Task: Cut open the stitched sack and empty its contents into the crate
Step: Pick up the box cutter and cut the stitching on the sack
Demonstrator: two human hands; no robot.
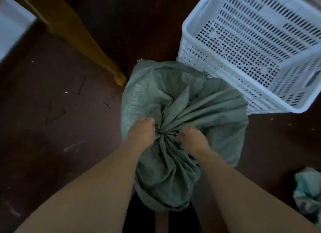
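A grey-green woven sack (pixel 173 100) stands on the dark floor in front of me, its top gathered into a tight bunch bound by a dark tie (pixel 165 132). My left hand (pixel 141 134) grips the gathered fabric on the left of the tie. My right hand (pixel 194 140) grips the fabric on the right of it. Beyond the sack, at the upper right, sits a white perforated plastic crate (pixel 189 41), with nothing visible inside. The sack's far edge touches the crate's near corner. No cutting tool is in view.
A wooden furniture leg (pixel 83 41) slants down to the floor left of the sack. A crumpled pale green cloth or bag (pixel 307 192) lies at the right edge. Small dark scraps (pixel 55 118) litter the dark red floor on the left.
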